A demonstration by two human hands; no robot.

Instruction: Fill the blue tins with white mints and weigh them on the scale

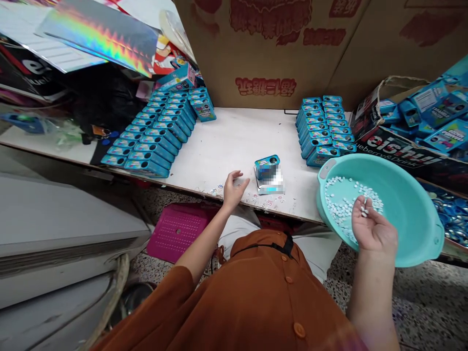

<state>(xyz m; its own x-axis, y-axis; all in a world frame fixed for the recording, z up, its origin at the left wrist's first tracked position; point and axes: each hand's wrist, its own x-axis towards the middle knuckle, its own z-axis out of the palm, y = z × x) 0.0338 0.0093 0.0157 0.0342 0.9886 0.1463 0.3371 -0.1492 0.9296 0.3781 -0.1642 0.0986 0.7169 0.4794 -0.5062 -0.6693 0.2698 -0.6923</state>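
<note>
My right hand [373, 226] is palm up over a turquoise plastic basin [411, 209], its curled fingers holding a few small white candies. More white candies [340, 207] lie scattered on the basin's left side. My left hand [235, 189] hovers at the table's front edge with thumb and fingers apart, holding nothing. Just to its right a small blue candy box [268, 163] with a dark round opening in its top stands on the table. A silvery, partly blurred item [271, 185] sits against the front of that box.
Rows of blue boxes [153, 131] fill the table's left, with another group [323, 126] at the right. A carton of blue packs [431, 112] and a tray of blue-and-silver pieces [453, 217] flank the basin. Behind stands a large cardboard box [278, 58]. A pink stool [177, 231] is below.
</note>
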